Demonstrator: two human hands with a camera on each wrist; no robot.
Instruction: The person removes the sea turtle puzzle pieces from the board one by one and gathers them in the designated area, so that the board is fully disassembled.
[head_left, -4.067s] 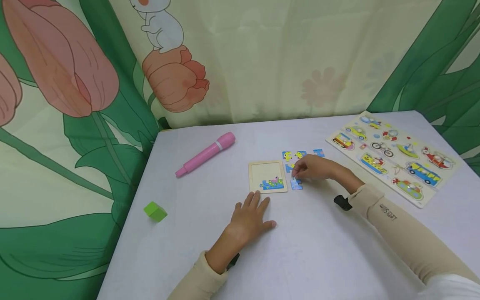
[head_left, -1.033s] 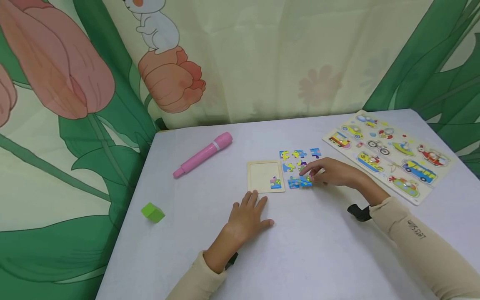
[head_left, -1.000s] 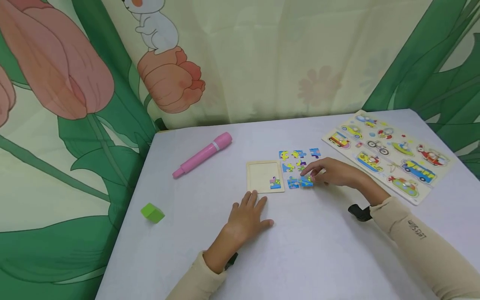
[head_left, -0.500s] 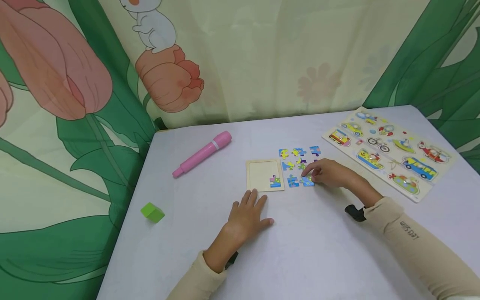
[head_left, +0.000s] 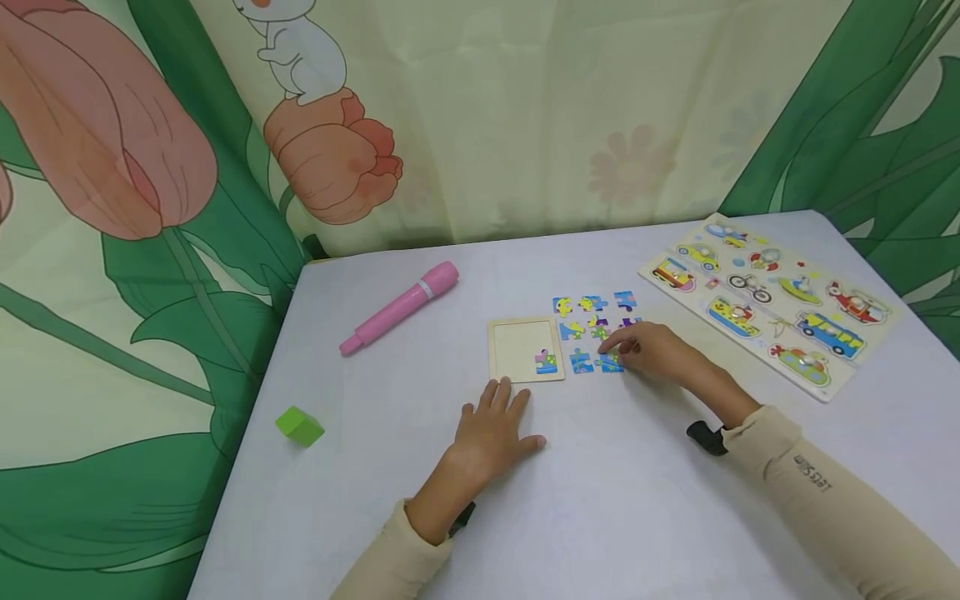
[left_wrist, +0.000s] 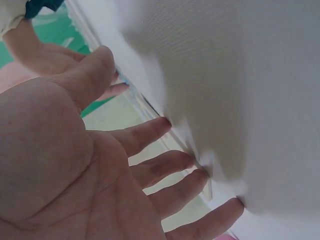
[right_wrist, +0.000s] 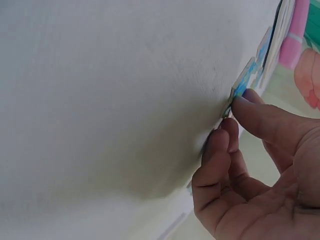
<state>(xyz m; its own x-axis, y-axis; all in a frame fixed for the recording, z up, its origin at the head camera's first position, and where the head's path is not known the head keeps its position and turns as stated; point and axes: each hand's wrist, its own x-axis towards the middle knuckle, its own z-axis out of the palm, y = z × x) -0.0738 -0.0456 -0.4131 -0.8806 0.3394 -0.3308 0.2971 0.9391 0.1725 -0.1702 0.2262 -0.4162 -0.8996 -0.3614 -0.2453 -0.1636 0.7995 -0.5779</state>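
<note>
In the head view my right hand (head_left: 651,352) pinches the edge of a blue jigsaw piece (head_left: 609,365), which lies almost flat on the table. The right wrist view shows the thumb and fingertips at that same piece (right_wrist: 244,80). Several other jigsaw pieces (head_left: 581,361) lie in loose rows around it. Left of them is a small wooden puzzle frame (head_left: 559,350), with one piece (head_left: 547,362) in its lower right corner. My left hand (head_left: 491,437) is spread, its fingertips at the frame's near edge.
A large wooden board with vehicle pictures (head_left: 813,292) lies at the back right. A pink pen-shaped stick (head_left: 399,308) lies at the back left, and a green block (head_left: 300,426) nearer the left edge. A patterned curtain (head_left: 510,125) hangs behind the table.
A blue piece beside the corner piece has left the frame; my right hand shifted rightward and now has a blue piece in the rows, lowered from tilted to nearly flat. The left hand stays put.
</note>
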